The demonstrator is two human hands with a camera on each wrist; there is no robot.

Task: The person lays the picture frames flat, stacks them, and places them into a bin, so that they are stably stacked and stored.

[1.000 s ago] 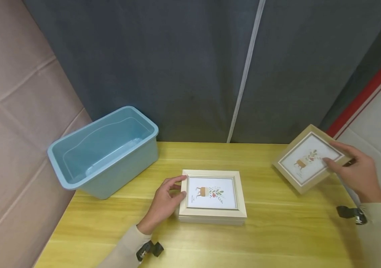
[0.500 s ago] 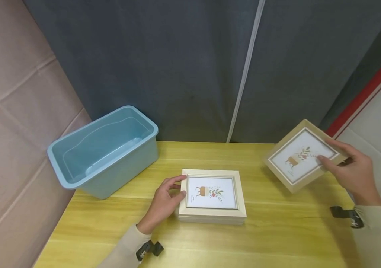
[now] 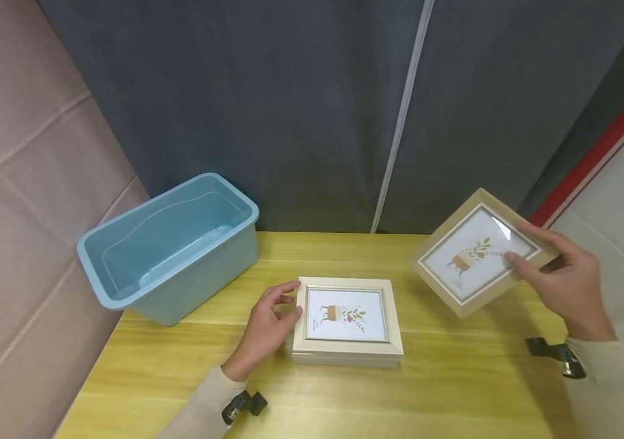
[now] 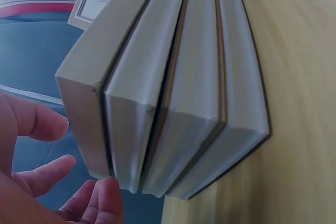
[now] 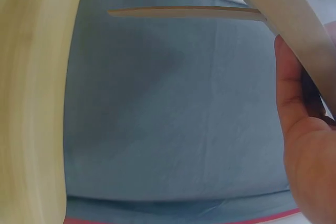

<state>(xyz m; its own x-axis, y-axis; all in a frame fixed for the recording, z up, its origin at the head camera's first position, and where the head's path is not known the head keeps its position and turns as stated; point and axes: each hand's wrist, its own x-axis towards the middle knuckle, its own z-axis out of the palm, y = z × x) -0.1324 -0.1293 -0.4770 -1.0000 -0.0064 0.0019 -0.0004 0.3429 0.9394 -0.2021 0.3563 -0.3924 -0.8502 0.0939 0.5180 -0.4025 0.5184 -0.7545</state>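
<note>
My right hand [image 3: 570, 283] grips a cream picture frame [image 3: 443, 286] by its right corner, thumb on the front. The frame is tilted above the table and shows a printed plant in a pot. In the right wrist view, a thin support leg [image 5: 184, 12] sticks out behind it. Several matching frames form a stack [image 3: 347, 360], the top one face up with the same print turned sideways. Beside the stack's left edge is my left hand [image 3: 265, 329], fingers loosely bent. In the left wrist view its fingertips [image 4: 109, 192] sit right by the stack's corner, gripping nothing.
A blue plastic bin [image 3: 202, 268], with nothing in it, stands at the table's back left. The yellow wooden table [image 3: 323, 402] ends at a dark grey curtain [image 3: 301, 122]. Light cloth walls [image 3: 27, 201] border the left and right sides.
My right hand has moved left with the picture frame, bringing it nearer the stack. My left fingers have drawn back slightly from the stack's left edge. The stack and bin stay put.
</note>
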